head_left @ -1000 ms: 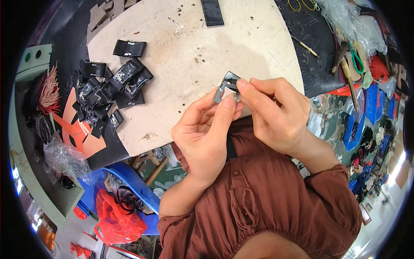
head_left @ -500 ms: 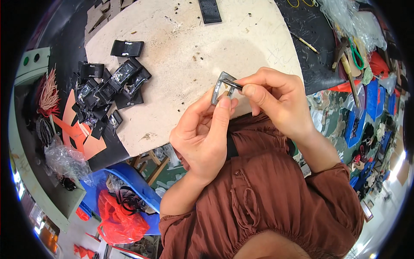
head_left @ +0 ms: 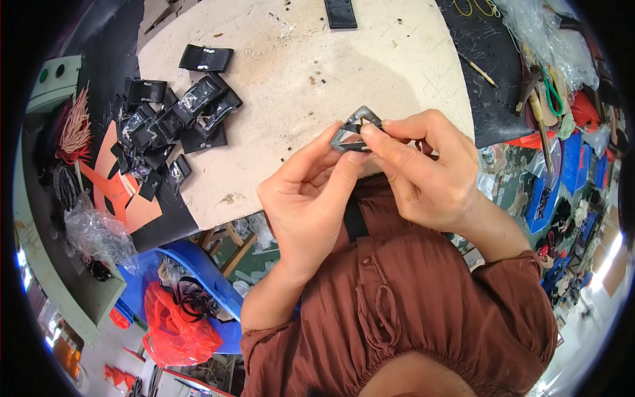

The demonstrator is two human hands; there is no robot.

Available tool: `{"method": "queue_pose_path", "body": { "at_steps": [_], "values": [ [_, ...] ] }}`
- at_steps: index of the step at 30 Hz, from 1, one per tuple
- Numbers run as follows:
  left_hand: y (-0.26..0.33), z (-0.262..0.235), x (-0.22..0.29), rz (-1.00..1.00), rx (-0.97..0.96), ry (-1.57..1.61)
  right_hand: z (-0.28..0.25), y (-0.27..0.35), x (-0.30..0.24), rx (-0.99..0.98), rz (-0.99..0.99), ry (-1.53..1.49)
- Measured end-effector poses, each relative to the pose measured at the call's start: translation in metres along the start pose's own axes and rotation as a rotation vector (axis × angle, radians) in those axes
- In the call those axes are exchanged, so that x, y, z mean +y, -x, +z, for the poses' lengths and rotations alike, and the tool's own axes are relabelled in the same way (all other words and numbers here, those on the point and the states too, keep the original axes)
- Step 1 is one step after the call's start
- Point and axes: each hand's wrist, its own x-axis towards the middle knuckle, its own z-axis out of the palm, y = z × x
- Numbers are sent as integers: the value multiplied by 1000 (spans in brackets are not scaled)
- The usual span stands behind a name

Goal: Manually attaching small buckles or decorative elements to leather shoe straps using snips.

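My left hand [head_left: 301,205] is closed, pinching a dark grey rectangular buckle [head_left: 340,135] between thumb and fingers by its near left part. The buckle is tilted above the near side of the pale board [head_left: 258,112]. My right hand [head_left: 433,172] is closed too, its thumb and forefinger pressed at the buckle's right side. A small dark strip [head_left: 362,123] lies across the opening there; the fingers partly hide it, and its exact kind is unclear. Left of my hands is a pile of black strap pieces [head_left: 159,129], some with shiny clear wrapping.
One black strap piece [head_left: 340,13] lies at the board's far edge. A blue bin [head_left: 221,288] with a red plastic bag [head_left: 178,324] stands below left. Green-handled scissors [head_left: 552,92] and a thin stick tool [head_left: 483,73] are at right. Orange sheets [head_left: 116,192] lie beside the pile.
The buckle has turned clockwise in my left fingers. My right thumb and forefinger have moved in closer, now covering more of the dark strip. The whole view has shifted slightly.
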Motion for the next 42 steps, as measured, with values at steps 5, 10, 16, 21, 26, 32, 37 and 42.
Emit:
{"method": "queue_pose_path", "body": {
  "at_steps": [5, 10, 16, 21, 26, 32, 37, 42],
  "values": [
    [4, 9, -1, 30, 35, 76, 11, 9, -2, 70, 106, -95],
    [2, 6, -12, 81, 20, 140, 9, 8, 5, -70, 458, -698],
    [4, 12, -14, 255, 64, -153, 1, -8, -3, 40, 450, -408],
    [6, 10, -19, 406, 68, -323, 10, -5, 0, 88, 404, -409],
    [6, 15, -18, 342, 83, -190, 17, -3, 5, 181, 403, -542],
    [-12, 16, 0, -39, 101, 435, 9, -13, 1, 87, 634, -632],
    [-10, 21, -12, -137, 55, 487, 21, -12, -3, 191, 745, -1015],
    [-7, 15, -2, 66, -60, 248, -16, -27, 11, 33, 737, -858]
  ]
}}
